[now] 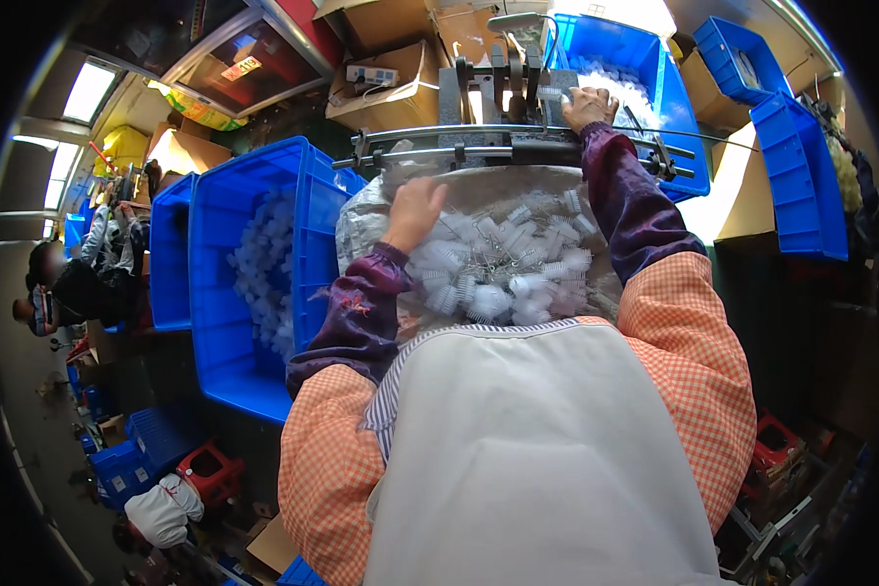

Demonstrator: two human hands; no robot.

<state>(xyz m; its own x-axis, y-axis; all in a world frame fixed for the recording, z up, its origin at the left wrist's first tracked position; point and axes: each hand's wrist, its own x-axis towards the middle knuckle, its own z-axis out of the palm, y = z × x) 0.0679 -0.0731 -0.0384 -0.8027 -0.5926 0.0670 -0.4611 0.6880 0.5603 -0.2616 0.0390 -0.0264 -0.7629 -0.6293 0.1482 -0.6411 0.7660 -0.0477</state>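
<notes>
A heap of translucent white plastic pieces (503,254) with comb-like ridges and thin metal wires lies on a pale plastic sheet (361,220) in front of me. My left hand (417,208) hovers over the heap's far left side, fingers stretched and apart, slightly blurred, nothing seen in it. Beyond the heap stands a dark metal bench machine (503,93) with horizontal steel rods. At its right side my right hand (591,105) is curled, its fingertips at a small clear ridged piece (549,93) against the machine. The palm is hidden.
A deep blue bin (308,254) with white pieces stands left of the heap. Another blue bin (566,34) with such pieces sits behind the machine at right. Empty-looking blue crates (801,176) and a cardboard box (400,93) flank the bench. Other people sit farther left.
</notes>
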